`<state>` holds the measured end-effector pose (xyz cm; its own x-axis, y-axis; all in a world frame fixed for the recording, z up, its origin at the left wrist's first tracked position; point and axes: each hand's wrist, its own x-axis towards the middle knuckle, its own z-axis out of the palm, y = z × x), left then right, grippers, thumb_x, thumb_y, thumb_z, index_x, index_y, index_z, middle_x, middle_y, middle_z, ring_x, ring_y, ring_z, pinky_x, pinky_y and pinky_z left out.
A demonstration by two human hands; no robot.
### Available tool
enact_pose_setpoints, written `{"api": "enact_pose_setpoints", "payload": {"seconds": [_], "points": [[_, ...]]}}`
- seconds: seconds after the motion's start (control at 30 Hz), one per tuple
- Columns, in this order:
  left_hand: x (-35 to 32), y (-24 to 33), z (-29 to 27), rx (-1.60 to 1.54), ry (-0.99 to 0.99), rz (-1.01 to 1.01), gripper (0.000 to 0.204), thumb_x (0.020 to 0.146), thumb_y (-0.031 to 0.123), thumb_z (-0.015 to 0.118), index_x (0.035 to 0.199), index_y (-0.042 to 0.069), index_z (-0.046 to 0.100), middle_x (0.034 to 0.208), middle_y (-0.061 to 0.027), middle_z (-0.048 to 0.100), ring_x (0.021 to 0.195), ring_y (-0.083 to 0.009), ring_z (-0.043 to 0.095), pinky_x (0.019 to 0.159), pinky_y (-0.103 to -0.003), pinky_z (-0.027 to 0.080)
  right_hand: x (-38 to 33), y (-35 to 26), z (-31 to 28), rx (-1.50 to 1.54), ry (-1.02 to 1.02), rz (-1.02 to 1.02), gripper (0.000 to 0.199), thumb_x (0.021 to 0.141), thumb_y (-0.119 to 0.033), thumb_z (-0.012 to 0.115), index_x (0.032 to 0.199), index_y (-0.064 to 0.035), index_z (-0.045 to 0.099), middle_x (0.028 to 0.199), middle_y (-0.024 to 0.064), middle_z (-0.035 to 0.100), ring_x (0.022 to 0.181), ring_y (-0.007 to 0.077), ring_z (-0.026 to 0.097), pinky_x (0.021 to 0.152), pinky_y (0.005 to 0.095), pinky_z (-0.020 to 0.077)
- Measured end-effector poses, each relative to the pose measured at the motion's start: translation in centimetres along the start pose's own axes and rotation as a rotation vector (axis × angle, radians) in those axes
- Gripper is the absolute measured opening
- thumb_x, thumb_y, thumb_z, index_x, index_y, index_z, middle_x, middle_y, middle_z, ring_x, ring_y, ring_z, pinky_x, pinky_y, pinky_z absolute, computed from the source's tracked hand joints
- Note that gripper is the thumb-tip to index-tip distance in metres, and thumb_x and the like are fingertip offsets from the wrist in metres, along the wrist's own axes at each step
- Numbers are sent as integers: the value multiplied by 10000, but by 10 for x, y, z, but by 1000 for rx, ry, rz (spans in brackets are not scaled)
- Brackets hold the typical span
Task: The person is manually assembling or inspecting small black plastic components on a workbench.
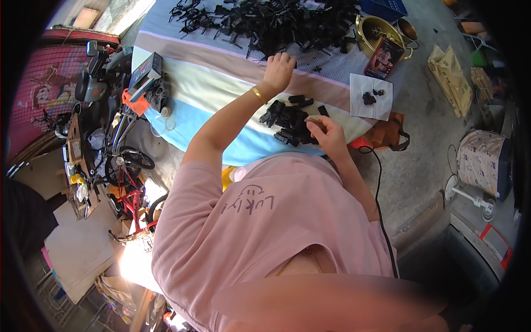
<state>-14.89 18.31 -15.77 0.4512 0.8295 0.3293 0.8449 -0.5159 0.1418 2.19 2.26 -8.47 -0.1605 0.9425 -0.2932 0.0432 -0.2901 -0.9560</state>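
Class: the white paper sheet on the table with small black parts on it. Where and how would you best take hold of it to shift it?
Probably pinch the paper sheet at two opposite bare edges, coming in flat from the sides. It lies limp on the table, and the black parts sit near its middle, so lifting both edges together cups them.

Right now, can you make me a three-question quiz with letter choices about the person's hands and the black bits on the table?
1. Where does the left hand reach?
A. the big heap of black plastic parts far across the striped cloth-covered round table
B. the red bicycle
C. the white paper

2. What colour is the bracelet on the left wrist?
A. blue
B. gold
C. green

3. How is the right hand?
A. flat and open
B. hidden
C. fingers pinched on a small piece beside the small pile of black plastic parts

Answers: 1 A, its fingers touch the heap's near edge. 2 B, it shines yellow. 3 C, the fingertips close together.
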Motion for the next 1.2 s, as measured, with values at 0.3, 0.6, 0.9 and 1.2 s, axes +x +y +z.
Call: {"api": "enact_pose_setpoints", "payload": {"seconds": [0.3,0.6,0.9,1.2], "points": [[-46,58,-91,-1490,-328,-502,326,784,88,590,1088,-6,518,929,-55,605,798,-112,572,649,-244,473,2,-30,5,-81,163,-260,241,759,-108,673,949,19,597,767,-7,591,637,25,494,568,162,413],[-69,88,-142,-1893,-509,-672,472,805,34,554,1243,-18,388,1044,-71,551,873,-113,548,703,-254,488,3,-30,7,-12,208,-383,302,716,-123,723,938,33,591,753,7,596,617,37,484,547,170,418],[-76,97,-143,-1739,-297,-650,399,800,-16,555,1180,-18,436,1002,-86,561,881,-145,572,749,-267,504,6,-27,4,258,104,-102,206,903,-187,476,934,-5,567,633,-15,493,448,11,324,401,148,231],[-79,88,-145,-1730,-255,-649,270,807,-4,571,1064,-9,488,918,-54,578,840,-126,576,726,-264,516,-2,-39,7,147,-97,-18,175,891,-165,497,842,-13,567,594,-10,492,437,9,323,386,158,215]]}}
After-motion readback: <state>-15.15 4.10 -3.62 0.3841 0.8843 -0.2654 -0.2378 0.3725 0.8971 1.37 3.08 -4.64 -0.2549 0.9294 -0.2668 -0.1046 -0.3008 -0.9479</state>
